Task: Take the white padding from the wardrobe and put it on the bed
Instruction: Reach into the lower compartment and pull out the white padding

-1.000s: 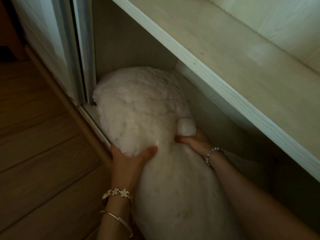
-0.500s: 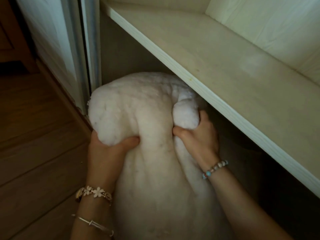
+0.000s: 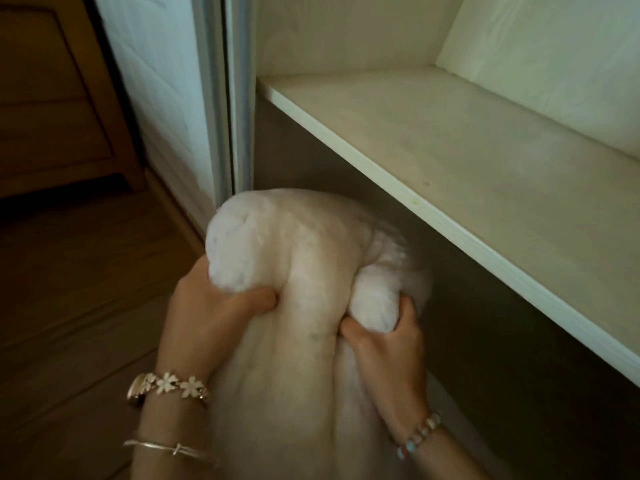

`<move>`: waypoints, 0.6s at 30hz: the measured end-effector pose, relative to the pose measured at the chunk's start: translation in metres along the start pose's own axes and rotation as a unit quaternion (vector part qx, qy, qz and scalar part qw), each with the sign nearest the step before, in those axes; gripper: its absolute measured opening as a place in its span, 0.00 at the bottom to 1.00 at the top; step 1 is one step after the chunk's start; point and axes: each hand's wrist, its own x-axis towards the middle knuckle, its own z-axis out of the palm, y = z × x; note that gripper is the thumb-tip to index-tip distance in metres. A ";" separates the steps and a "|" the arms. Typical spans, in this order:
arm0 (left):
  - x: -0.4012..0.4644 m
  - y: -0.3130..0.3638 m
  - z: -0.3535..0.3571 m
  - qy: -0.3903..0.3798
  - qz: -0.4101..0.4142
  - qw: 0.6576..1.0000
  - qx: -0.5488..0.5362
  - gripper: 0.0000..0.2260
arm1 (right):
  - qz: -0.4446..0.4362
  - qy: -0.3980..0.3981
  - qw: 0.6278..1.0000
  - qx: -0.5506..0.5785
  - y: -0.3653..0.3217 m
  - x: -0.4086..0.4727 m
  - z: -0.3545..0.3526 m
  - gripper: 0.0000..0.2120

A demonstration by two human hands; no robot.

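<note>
The white padding (image 3: 294,289) is a thick, fluffy roll in the middle of the view, mostly outside the wardrobe's lower compartment (image 3: 485,341). My left hand (image 3: 207,317) grips its left bulge from below, thumb pressed into the fluff. My right hand (image 3: 388,337) squeezes the smaller right bulge, fingers curled round it. The padding's lower end runs out of view at the bottom. The bed is not in view.
A pale wardrobe shelf (image 3: 450,161) juts out above and to the right of the padding. The sliding door frame (image 3: 225,98) stands upright at the left of the opening. Wooden floor (image 3: 76,289) lies to the left, with a brown wooden cabinet (image 3: 52,98) at the far left.
Both hands have drawn the padding out from under the shelf toward me and upward. The right hand's grip has tightened on the right bulge. My view has tilted up, showing more shelf.
</note>
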 end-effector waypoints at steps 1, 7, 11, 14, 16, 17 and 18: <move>-0.002 -0.001 -0.003 0.001 -0.008 1.000 -0.013 0.33 | 0.003 0.000 1.000 0.004 0.000 -0.002 0.000 0.27; -0.017 -0.010 -0.020 0.034 -0.068 0.996 -0.040 0.26 | 0.005 -0.011 1.000 0.010 -0.007 -0.015 -0.005 0.26; -0.022 -0.001 -0.028 0.054 -0.100 0.992 -0.050 0.23 | 0.011 -0.009 1.000 -0.009 -0.019 -0.023 -0.001 0.29; -0.021 0.016 -0.037 0.056 -0.117 0.991 -0.042 0.20 | 0.016 -0.012 1.000 -0.015 -0.038 -0.028 0.000 0.30; -0.017 0.036 -0.045 0.040 -0.130 0.990 -0.035 0.20 | 0.021 -0.018 0.999 -0.023 -0.057 -0.029 -0.004 0.29; -0.015 0.048 -0.053 0.032 -0.135 0.990 -0.027 0.19 | 0.025 -0.024 0.999 -0.029 -0.069 -0.030 -0.006 0.28; -0.011 0.058 -0.057 0.026 -0.136 0.990 -0.020 0.17 | 0.026 -0.025 0.999 -0.033 -0.080 -0.030 -0.007 0.28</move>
